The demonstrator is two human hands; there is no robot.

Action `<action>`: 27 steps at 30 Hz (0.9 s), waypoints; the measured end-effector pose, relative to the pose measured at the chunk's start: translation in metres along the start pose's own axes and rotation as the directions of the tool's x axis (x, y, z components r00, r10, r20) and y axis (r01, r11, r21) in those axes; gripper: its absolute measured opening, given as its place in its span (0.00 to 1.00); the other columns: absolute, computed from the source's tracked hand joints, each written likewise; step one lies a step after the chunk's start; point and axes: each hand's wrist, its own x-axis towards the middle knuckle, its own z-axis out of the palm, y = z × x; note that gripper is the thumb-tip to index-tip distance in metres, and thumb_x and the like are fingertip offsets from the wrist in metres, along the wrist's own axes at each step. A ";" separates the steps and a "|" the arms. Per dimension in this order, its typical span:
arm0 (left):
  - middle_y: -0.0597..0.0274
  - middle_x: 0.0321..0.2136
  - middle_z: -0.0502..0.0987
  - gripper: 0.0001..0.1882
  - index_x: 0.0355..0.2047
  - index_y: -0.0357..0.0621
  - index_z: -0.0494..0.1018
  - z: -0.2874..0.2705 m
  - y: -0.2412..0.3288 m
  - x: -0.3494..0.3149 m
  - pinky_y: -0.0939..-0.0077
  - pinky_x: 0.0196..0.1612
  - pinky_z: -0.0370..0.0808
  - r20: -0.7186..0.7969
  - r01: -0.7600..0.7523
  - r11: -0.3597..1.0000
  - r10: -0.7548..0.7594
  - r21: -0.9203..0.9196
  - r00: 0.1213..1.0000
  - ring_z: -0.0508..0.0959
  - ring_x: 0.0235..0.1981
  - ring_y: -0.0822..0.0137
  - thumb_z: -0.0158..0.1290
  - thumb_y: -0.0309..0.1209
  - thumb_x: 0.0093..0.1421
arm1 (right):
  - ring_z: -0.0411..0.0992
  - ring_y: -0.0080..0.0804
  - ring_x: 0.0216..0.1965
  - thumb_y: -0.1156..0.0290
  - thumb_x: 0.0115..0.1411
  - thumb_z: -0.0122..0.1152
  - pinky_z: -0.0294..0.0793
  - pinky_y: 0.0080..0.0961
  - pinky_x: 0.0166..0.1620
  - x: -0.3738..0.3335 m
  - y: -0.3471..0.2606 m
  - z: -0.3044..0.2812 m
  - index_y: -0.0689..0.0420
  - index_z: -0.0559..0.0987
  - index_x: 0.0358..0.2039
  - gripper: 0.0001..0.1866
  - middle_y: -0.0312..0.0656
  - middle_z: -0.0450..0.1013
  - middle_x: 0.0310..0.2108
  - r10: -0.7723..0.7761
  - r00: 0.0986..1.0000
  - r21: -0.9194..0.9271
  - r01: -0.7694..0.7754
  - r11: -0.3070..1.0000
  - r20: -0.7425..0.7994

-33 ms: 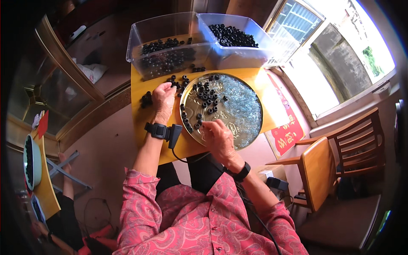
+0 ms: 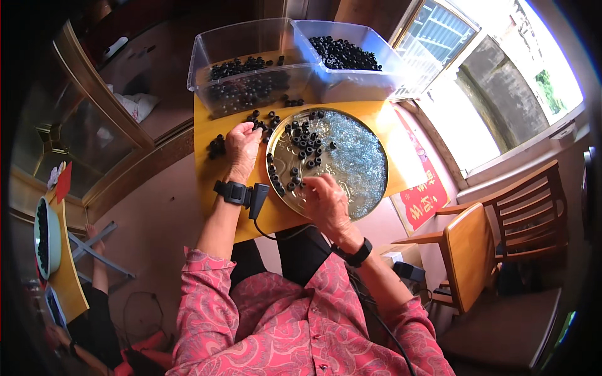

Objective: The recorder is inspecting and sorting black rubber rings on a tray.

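On the yellow table lies a round shiny metal tray (image 2: 343, 183). Small black ring-shaped pieces (image 2: 305, 141) are scattered over its left half, and a heap of tiny clear, glittering pieces (image 2: 357, 147) covers its right half. My left hand (image 2: 242, 147) is closed beside the tray's left rim, its fingertips at a cluster of loose black pieces. Over the tray's near part, my right hand (image 2: 328, 203) is also closed, thumb and fingers pinched close to a few black pieces. What either pinch holds is too small or hidden to tell.
Two clear plastic bins with black pieces, a left bin (image 2: 241, 34) and a right bin (image 2: 351, 74), stand at the table's far side. A wooden chair (image 2: 467, 257) is at right. Another person's arm (image 2: 94, 360) shows at lower left, near a pale bowl (image 2: 54, 241).
My right hand has shifted slightly to the right over the tray. My left hand stays nearly in place.
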 end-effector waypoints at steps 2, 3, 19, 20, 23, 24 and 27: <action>0.59 0.32 0.79 0.19 0.44 0.28 0.74 0.000 0.006 -0.002 0.82 0.31 0.75 0.018 0.078 0.997 -0.077 -0.028 0.997 0.76 0.26 0.74 0.62 0.24 0.52 | 0.73 0.51 0.32 0.76 0.53 0.59 0.74 0.41 0.34 0.006 0.010 -0.008 0.57 0.75 0.40 0.12 0.49 0.70 0.33 0.048 0.998 -0.019 -0.048 0.999 0.027; 0.59 0.32 0.79 0.19 0.43 0.28 0.75 -0.003 0.004 0.000 0.81 0.32 0.75 0.011 0.030 1.000 -0.030 -0.007 0.999 0.76 0.27 0.73 0.62 0.24 0.52 | 0.73 0.53 0.32 0.76 0.52 0.58 0.74 0.43 0.34 0.011 0.009 -0.011 0.58 0.75 0.41 0.14 0.50 0.69 0.34 0.074 0.996 -0.053 -0.071 0.996 0.044; 0.41 0.47 0.70 0.26 0.50 0.35 0.70 0.039 0.056 -0.045 0.59 0.57 0.67 0.643 -0.526 0.723 0.147 0.448 0.751 0.68 0.53 0.45 0.50 0.21 0.47 | 0.69 0.58 0.45 0.64 0.38 0.71 0.74 0.42 0.46 0.073 0.011 -0.020 0.69 0.69 0.47 0.36 0.62 0.64 0.43 0.362 0.874 -0.238 -0.295 0.925 0.324; 0.41 0.47 0.70 0.26 0.50 0.35 0.70 0.039 0.057 -0.046 0.59 0.57 0.67 0.642 -0.527 0.722 0.150 0.448 0.752 0.68 0.53 0.45 0.50 0.21 0.47 | 0.70 0.58 0.45 0.63 0.38 0.72 0.74 0.41 0.47 0.074 0.010 -0.018 0.69 0.69 0.46 0.37 0.61 0.64 0.43 0.391 0.853 -0.248 -0.319 0.915 0.345; 0.42 0.48 0.69 0.26 0.50 0.37 0.70 0.038 0.059 -0.047 0.59 0.57 0.67 0.683 -0.493 0.736 0.056 0.465 0.728 0.69 0.53 0.44 0.51 0.21 0.47 | 0.70 0.55 0.45 0.63 0.37 0.74 0.73 0.39 0.48 0.076 0.013 -0.013 0.70 0.69 0.48 0.39 0.60 0.66 0.43 0.431 0.830 -0.238 -0.366 0.900 0.353; 0.42 0.48 0.69 0.26 0.50 0.37 0.70 0.037 0.060 -0.046 0.59 0.57 0.67 0.682 -0.493 0.735 0.058 0.465 0.729 0.69 0.53 0.44 0.51 0.21 0.47 | 0.69 0.52 0.45 0.63 0.36 0.75 0.72 0.38 0.48 0.076 0.014 -0.011 0.70 0.70 0.50 0.41 0.59 0.67 0.43 0.442 0.831 -0.210 -0.391 0.896 0.339; 0.45 0.47 0.68 0.29 0.50 0.43 0.71 0.036 0.062 -0.046 0.60 0.55 0.69 0.702 -0.466 0.774 0.041 0.428 0.711 0.70 0.51 0.45 0.56 0.21 0.43 | 0.72 0.51 0.43 0.64 0.34 0.76 0.73 0.37 0.46 0.077 0.019 -0.010 0.69 0.71 0.47 0.40 0.58 0.70 0.41 0.412 0.855 -0.198 -0.365 0.910 0.315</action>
